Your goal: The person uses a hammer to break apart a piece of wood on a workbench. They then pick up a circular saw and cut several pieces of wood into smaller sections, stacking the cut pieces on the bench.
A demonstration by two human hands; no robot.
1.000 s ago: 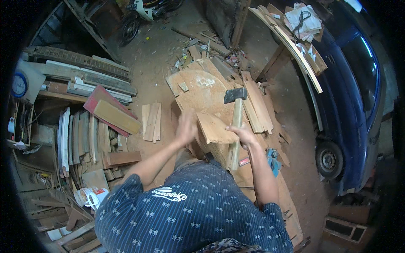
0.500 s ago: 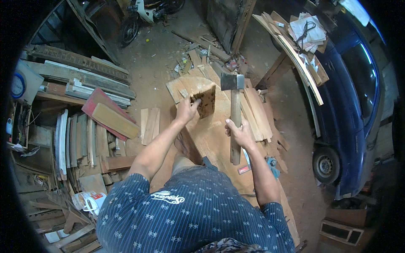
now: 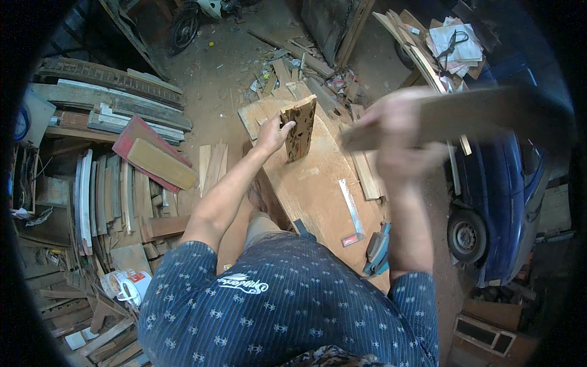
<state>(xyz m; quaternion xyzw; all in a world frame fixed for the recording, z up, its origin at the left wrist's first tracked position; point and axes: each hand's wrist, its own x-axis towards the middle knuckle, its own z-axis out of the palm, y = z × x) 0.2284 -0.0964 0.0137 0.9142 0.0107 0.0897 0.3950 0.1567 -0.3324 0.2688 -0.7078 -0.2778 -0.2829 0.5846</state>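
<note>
My left hand (image 3: 272, 134) grips the edge of a short wooden piece (image 3: 302, 129) whose face is pitted with dark holes. It stands on edge, tilted, on the plywood-topped bench (image 3: 306, 189). My right hand (image 3: 400, 131), smeared by motion, is closed round the wooden handle of a hammer (image 3: 465, 116). The hammer lies sideways in the air, its dark, blurred head far out to the right. Below my right hand, a try square (image 3: 351, 208) with a red-marked stock lies on the bench, and beside it sits a teal power tool (image 3: 378, 251).
Stacked boards (image 3: 116, 110) and a red panel (image 3: 137, 144) lie at the left. Offcuts (image 3: 306, 67) litter the far floor. A blue car (image 3: 498, 208) stands at the right, near raised planks (image 3: 422, 55) carrying papers. A white bucket (image 3: 134, 287) is at lower left.
My right hand has swung the hammer up and to the right, turning it from upright to sideways. The wooden piece in my left hand now stands more upright.
</note>
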